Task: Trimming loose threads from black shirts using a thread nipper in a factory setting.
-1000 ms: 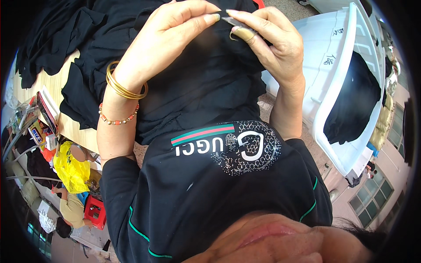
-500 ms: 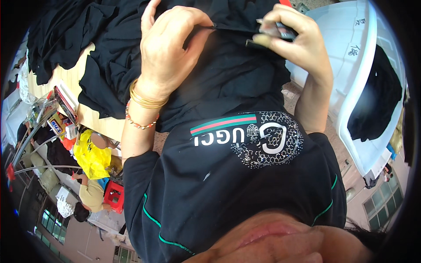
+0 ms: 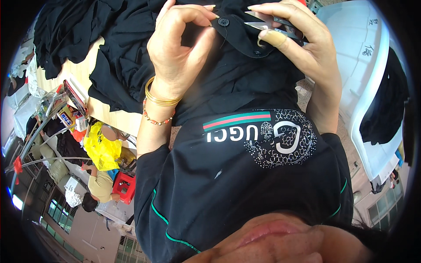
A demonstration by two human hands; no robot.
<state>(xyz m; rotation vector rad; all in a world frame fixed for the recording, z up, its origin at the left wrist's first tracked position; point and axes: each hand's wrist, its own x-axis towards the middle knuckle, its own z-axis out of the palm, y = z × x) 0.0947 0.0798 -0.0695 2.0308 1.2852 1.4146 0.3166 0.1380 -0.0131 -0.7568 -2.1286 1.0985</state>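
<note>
1. Work piece: black garment (image 3: pixel 237 79), upper middle of frame, bunched in front of the person. Its edge is raised between the hands.
2. Left hand (image 3: pixel 182 50): thumb and index together, pinching the cloth edge just beside a dark button (image 3: pixel 223 21).
3. Right hand (image 3: pixel 302 39): fingers closed around small metal snips (image 3: pixel 256 25). Blades apart, points toward the button, not touching it. Handles partly hidden by the fingers.
4. Progress, my read: button is on the cloth, so that part looks done. A thread tail (image 3: pixel 224 42) hangs below it, uncut. Can't tell whether other spots are finished; the rest is folded under.
5. Around: more black cloth (image 3: pixel 66 33) upper left, over a pale wooden table (image 3: pixel 114 118). White tub (image 3: pixel 346 48) at right, black fabric (image 3: pixel 388 96) inside. Yellow bag (image 3: pixel 103 149), red stool (image 3: pixel 125 188) and another person (image 3: pixel 101 186) lower left, well apart.
6. In the way: loose folds right under the blades, and dark thread on dark cloth is hard to see.
</note>
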